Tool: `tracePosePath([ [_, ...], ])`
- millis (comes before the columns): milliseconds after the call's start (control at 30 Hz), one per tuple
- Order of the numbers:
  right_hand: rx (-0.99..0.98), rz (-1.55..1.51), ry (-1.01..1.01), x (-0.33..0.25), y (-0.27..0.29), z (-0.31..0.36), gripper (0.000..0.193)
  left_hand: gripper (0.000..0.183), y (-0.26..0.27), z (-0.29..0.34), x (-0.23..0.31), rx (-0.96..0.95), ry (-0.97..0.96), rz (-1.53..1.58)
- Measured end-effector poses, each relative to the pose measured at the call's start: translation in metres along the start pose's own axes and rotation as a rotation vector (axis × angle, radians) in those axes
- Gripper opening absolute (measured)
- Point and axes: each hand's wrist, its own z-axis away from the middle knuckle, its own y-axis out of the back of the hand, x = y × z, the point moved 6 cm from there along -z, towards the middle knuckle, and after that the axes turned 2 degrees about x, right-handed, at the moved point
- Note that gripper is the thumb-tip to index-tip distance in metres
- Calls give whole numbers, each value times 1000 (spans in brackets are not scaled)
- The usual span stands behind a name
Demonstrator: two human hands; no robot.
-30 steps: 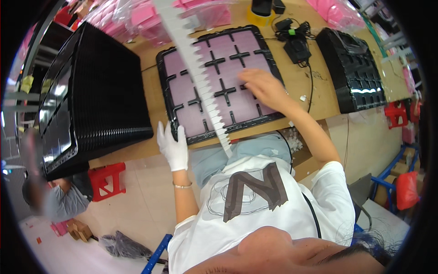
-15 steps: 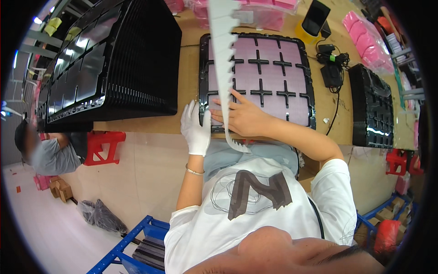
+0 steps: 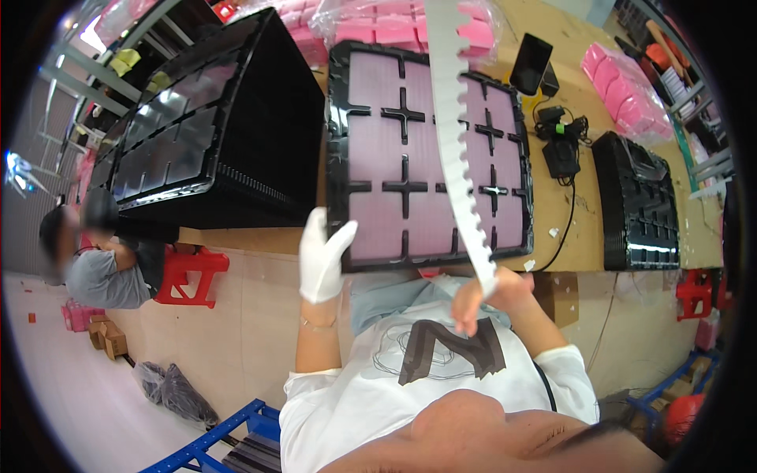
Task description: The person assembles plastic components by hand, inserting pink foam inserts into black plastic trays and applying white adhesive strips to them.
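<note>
A black plastic tray point(image 3: 407, 188) with cross-shaped dividers and pale pink inserts is before me, its left side looking raised. My left hand point(image 3: 322, 264), in a white glove, is at its near-left corner. The thumb lies over the rim and the fingers run along the outer side, closed on the edge. My bare right hand point(image 3: 505, 290) is just below the tray's near edge, its fingers blurred and partly curled. A white strip with a toothed edge point(image 3: 451, 150) crosses the view from the top and ends at this hand. Whether the hand grips it, I cannot tell.
A tall stack of black trays point(image 3: 272, 142) stands left, and a lower stack point(image 3: 640, 201) right. Behind are bagged pink pieces point(image 3: 394, 31), a phone point(image 3: 531, 63) and black adapters with cables point(image 3: 561, 154). A seated person point(image 3: 110, 272) is at far left.
My right hand has left the tray's near-left part and drawn back to the right, below the near edge. The tray's left side has risen. The strip's lower end has shifted right.
</note>
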Motion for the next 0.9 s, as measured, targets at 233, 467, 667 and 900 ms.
tracePosePath([
  [233, 187, 76, 178, -27, -10, 59, 41, 54, 135, 159, 149, 849, -874, -117],
  [467, 244, 146, 216, -26, -10, 63, 34, 35, 91, 213, 249, 1459, -1111, -982],
  [667, 356, 226, 95, -23, -9, 68, 26, 29, 24, 96, 261, 791, -952, -1586],
  [900, 337, 277, 139, -31, -5, 59, 26, 44, 33, -30, 220, 542, -583, -1856],
])
